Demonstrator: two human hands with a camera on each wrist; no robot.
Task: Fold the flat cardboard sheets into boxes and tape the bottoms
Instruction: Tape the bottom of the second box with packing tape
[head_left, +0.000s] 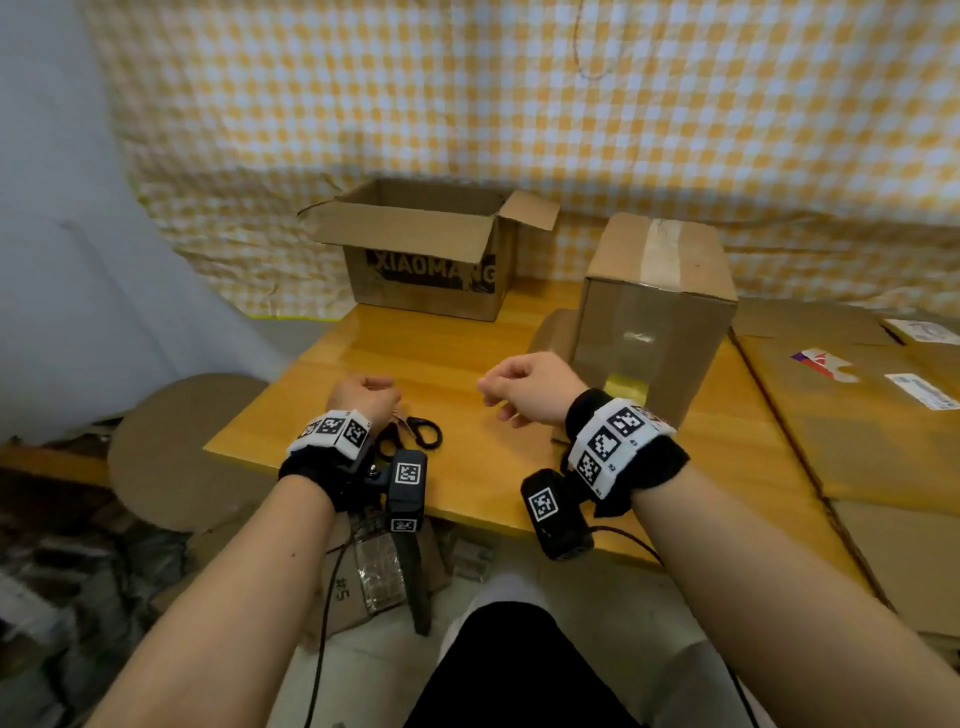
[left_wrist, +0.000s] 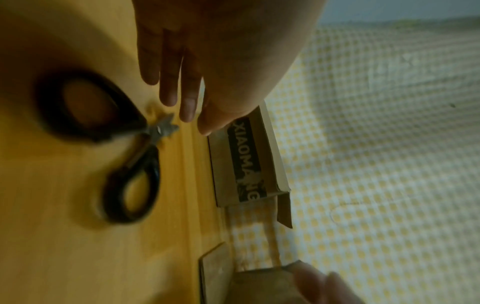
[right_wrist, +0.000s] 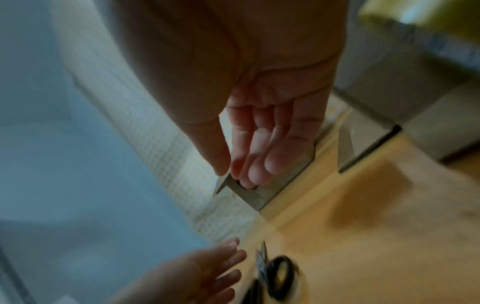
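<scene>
The open box is showing "XIAOMANG" in brown letters on a black band across its front; it is sitting at 12 o'clock on the wooden surface, flaps spread. At 2 o'clock the taped box is standing with 1 pale tape strip running over its top and clear, shiny tape down its near face. Flat cardboard sheets are lying at 3 o'clock, carrying white printed labels too small to read and a red-and-blue sticker. The left hand is hovering over the black-handled scissors, fingers loosely extended and gripping nothing. The right hand is hanging above the surface just beside the taped box, fingers relaxed, close together and empty.
</scene>
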